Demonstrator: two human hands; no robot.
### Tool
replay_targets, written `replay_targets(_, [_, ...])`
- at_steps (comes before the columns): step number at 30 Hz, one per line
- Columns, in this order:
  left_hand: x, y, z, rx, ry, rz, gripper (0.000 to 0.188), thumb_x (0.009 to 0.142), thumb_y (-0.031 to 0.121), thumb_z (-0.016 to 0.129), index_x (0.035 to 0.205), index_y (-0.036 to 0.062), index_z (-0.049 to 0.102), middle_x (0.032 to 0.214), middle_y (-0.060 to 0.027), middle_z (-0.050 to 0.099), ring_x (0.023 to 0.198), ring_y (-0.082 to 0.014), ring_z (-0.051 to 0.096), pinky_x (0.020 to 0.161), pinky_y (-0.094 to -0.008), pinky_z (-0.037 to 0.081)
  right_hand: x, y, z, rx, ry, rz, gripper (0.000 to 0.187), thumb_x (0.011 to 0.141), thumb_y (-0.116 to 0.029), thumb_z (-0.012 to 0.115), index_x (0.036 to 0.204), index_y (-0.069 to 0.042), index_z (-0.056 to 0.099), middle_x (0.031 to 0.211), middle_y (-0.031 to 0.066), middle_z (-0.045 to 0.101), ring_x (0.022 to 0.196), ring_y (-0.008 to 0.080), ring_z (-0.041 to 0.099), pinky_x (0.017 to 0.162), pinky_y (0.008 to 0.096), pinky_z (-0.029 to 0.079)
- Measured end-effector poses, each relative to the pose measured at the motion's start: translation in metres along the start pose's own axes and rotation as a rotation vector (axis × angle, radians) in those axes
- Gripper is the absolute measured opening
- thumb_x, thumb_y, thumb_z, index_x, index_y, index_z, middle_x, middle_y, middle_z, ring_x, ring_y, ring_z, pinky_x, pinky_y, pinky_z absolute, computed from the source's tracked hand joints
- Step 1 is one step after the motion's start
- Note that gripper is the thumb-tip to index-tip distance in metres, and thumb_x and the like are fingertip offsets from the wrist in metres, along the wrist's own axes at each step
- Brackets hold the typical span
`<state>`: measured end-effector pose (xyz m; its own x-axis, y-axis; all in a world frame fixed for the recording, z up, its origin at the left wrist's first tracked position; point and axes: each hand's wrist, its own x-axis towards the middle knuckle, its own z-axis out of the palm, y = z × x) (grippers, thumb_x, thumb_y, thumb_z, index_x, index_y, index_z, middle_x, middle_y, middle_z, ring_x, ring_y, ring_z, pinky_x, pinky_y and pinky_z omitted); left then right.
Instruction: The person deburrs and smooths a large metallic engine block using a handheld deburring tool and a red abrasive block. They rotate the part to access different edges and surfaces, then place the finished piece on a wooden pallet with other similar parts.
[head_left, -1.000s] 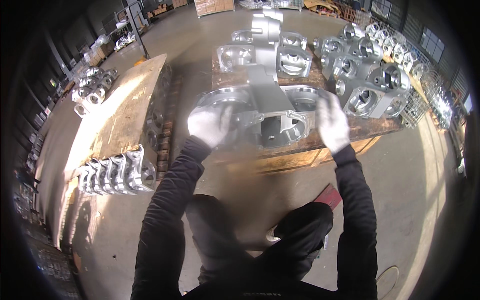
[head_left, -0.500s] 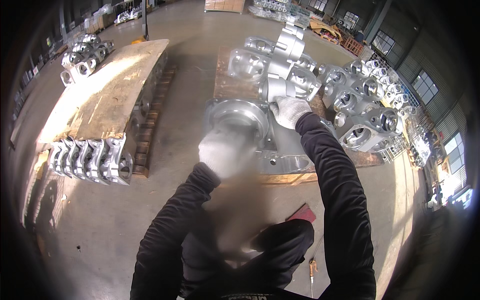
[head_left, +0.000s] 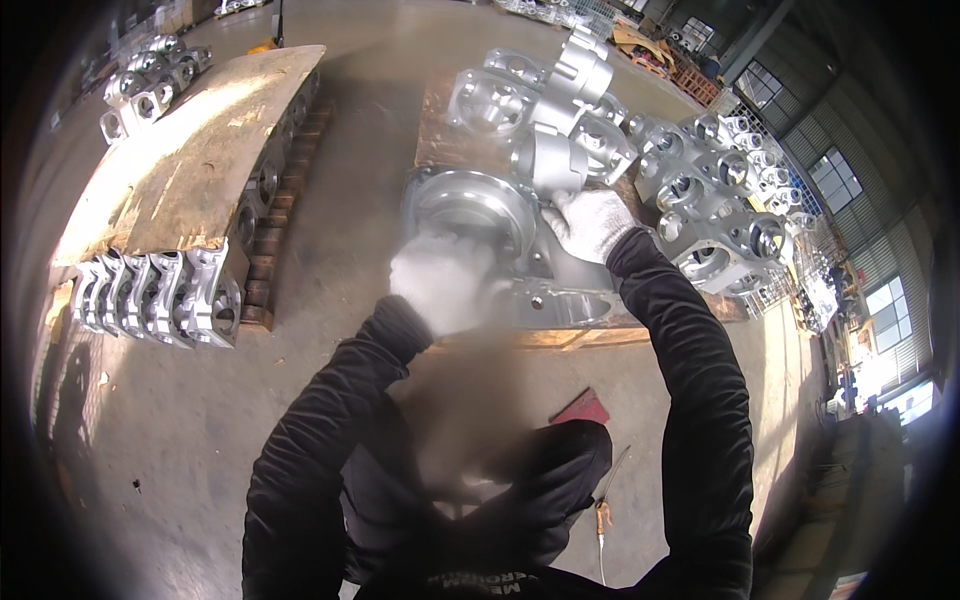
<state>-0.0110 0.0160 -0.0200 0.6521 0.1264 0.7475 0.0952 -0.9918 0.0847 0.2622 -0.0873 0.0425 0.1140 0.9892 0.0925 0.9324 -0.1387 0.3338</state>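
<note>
A large silver metal casting point(head_left: 470, 200) with a wide round ring lies in front of me on a wooden board. Over the near side of that ring is my left hand point(head_left: 440, 285) in a white glove, smeared by motion, so its fingers cannot be made out. My right hand point(head_left: 597, 225), gloved too, has its fingers bent against the casting, just below a cylindrical metal part point(head_left: 550, 160). Whether that cylinder belongs to the same casting I cannot tell. A flat flange with a hole point(head_left: 560, 303) shows along the near edge.
More silver castings point(head_left: 700, 170) stand close together on the right. At the left, a plywood sheet point(head_left: 190, 150) covers stacked castings on a pallet, with a row of curved castings point(head_left: 155, 295) at its near end. A red object point(head_left: 582, 407) and an air gun point(head_left: 603, 515) lie on the floor.
The whole view has shifted, so the castings and the pallet sit slightly higher and further left. My left hand stays blurred over the ring, and my right hand keeps its contact with the casting.
</note>
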Motion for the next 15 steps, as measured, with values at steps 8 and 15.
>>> replay_targets(8, [-0.007,0.008,0.000,0.036,-0.003,-0.018,0.033,0.092,0.040,0.075,0.084,0.0082,0.069,0.077,-0.0124,0.069,0.070,-0.0349,0.070,0.067,-0.0466,0.057,-0.058,-0.025,-0.005,-0.013,0.041,-0.003,0.035,0.108,-0.040,0.059,0.104,-0.007,0.066,0.076,0.0156,0.072,0.069,0.0377,0.072,0.066,0.0518,0.058])
replay_targets(15, [-0.006,0.009,0.000,0.041,-0.056,-0.041,0.031,0.093,0.038,0.073,0.087,0.0081,0.071,0.079,-0.0138,0.071,0.074,-0.0366,0.070,0.070,-0.0491,0.057,-0.094,-0.048,-0.022,0.010,0.180,-0.088,0.029,0.106,-0.037,0.062,0.102,-0.009,0.065,0.074,0.0118,0.070,0.064,0.0330,0.071,0.059,0.0463,0.055])
